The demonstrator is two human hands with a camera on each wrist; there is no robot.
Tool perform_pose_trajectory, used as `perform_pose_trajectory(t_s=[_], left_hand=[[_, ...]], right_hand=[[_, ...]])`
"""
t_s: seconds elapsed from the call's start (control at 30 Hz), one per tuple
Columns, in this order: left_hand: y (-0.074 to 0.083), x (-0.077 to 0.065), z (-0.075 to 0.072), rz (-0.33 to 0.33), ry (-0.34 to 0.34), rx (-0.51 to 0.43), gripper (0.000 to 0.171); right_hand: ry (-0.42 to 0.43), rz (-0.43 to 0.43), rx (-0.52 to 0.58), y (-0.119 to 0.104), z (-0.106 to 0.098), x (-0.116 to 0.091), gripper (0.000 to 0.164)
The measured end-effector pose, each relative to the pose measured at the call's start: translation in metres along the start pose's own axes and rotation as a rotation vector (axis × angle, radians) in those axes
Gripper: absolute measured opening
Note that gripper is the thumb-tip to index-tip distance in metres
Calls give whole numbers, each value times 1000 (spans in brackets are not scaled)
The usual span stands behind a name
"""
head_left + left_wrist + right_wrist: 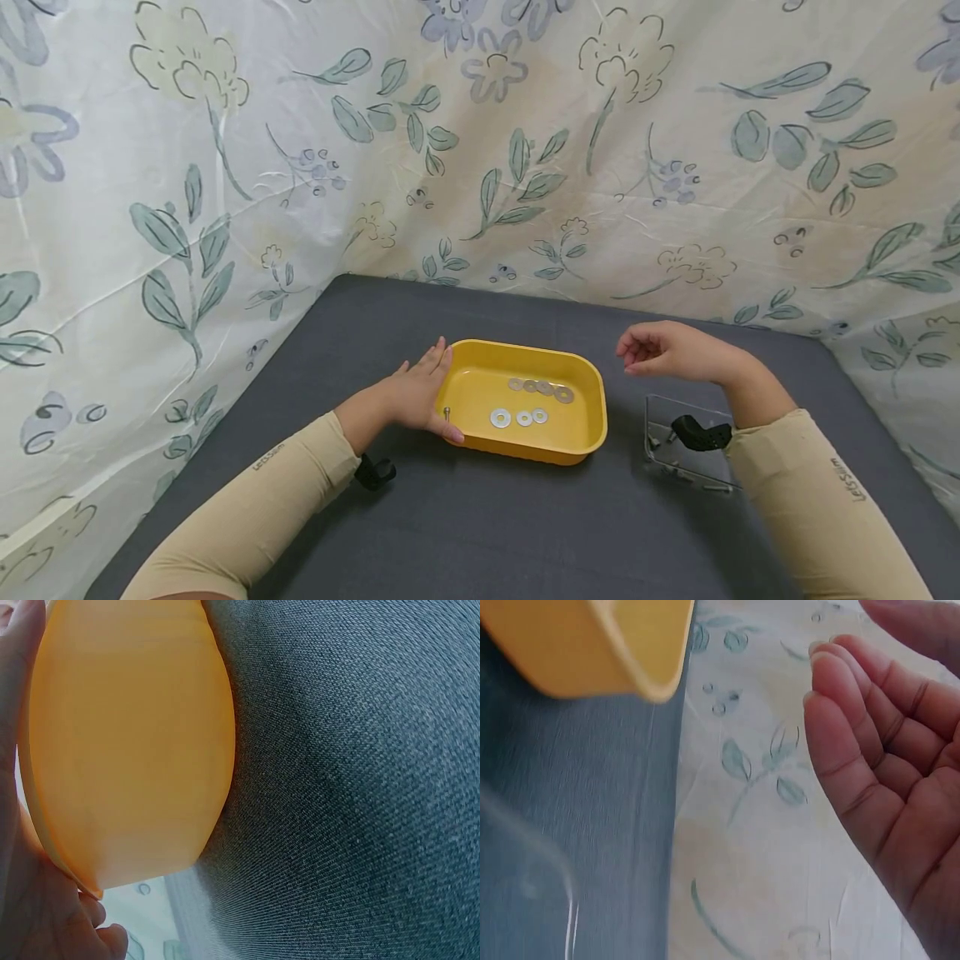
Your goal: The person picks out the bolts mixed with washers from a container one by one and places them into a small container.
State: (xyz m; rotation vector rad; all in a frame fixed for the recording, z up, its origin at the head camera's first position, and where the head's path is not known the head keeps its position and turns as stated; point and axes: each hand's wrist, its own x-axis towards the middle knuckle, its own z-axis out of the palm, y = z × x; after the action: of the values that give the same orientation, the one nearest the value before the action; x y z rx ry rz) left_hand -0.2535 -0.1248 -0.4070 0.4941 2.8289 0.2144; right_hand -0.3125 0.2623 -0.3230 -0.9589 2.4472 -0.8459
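Observation:
A yellow plastic tray lies on the dark cloth in the head view. My left hand rests across its left rim with fingers spread and fairly straight, the thumb at the front corner. The left wrist view shows the tray's outer end wall beside that hand. Inside, several flat washers form a back row, and three washers lie nearer the front. Close to the left thumb stands a small screw. Right of the tray, my right hand hovers with fingers loosely bent, holding nothing; its palm shows in the right wrist view.
A clear plastic box with small metal parts sits under the right wrist, partly hidden by a black wrist strap. Floral cloth walls in the back and sides of the dark table surface.

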Motion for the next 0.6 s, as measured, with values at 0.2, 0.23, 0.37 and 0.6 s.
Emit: perform_pose_trajectory(t_s=[0.2, 0.23, 0.37, 0.6], left_hand=[[0, -3, -2, 9, 0, -10, 140], [0, -4, -2, 14, 3, -16, 139], [-1, -5, -3, 19, 3, -17, 139], [-3, -7, -3, 24, -5, -16, 140]], right_hand=[[-22, -38, -7, -14, 10, 23, 20], [-25, -45, -7, -16, 12, 28, 19], [-53, -79, 3, -26, 20, 44, 17], [-82, -120, 23, -42, 36, 70, 15]])
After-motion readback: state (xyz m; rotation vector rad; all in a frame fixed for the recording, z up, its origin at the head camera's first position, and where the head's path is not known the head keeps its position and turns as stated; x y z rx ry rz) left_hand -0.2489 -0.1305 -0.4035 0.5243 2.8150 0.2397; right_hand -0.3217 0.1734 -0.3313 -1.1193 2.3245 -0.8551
